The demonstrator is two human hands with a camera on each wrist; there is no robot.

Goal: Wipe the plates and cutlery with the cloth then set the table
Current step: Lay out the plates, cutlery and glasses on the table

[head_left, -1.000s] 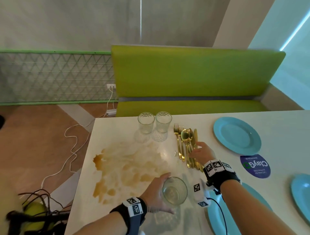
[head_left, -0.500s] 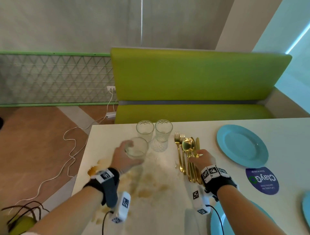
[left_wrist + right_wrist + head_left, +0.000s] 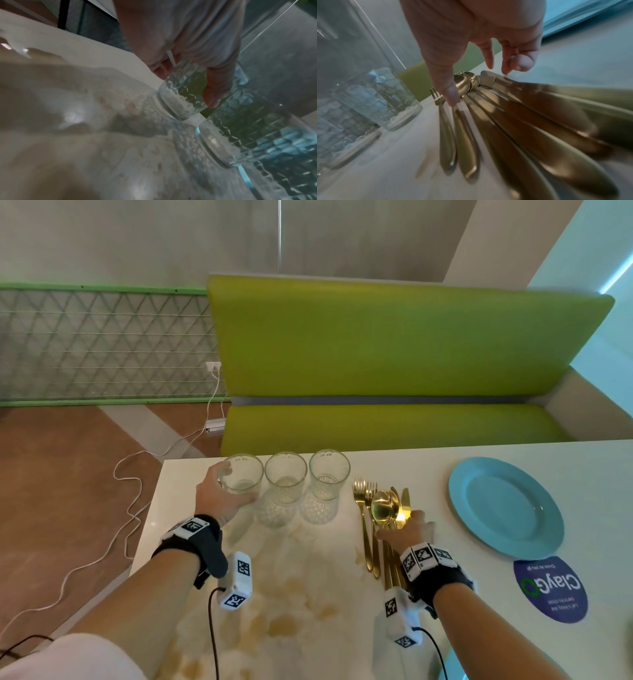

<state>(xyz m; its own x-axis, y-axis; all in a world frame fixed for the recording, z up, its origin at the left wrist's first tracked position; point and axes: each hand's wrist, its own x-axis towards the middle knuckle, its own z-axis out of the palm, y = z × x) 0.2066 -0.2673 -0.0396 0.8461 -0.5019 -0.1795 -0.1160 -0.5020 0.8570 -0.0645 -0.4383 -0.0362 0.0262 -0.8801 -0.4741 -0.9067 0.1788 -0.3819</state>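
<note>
My left hand (image 3: 214, 498) grips a clear patterned glass (image 3: 241, 479) at the left end of a row of three near the table's far edge. In the left wrist view the thumb and fingers (image 3: 212, 92) wrap that glass (image 3: 183, 93), whose base is at the tabletop. My right hand (image 3: 407, 530) rests on a bundle of gold cutlery (image 3: 371, 529). Its thumb (image 3: 451, 96) touches a fork neck and its straight fingertips (image 3: 506, 67) touch the knives (image 3: 494, 79). A blue plate (image 3: 503, 505) lies to the right. No cloth is in view.
Brown spill stains (image 3: 291, 587) spread over the white table (image 3: 404, 463) between my arms. Two more glasses (image 3: 286, 477) (image 3: 329, 474) stand beside the held one. A round purple sticker (image 3: 551, 590) lies near the plate. A green bench (image 3: 394, 426) runs behind the table, and white cable (image 3: 126, 501) trails on the floor at left.
My left hand has carried the glass from the near side of the table to the far edge, beside the two standing glasses. My right hand has stayed on the cutlery.
</note>
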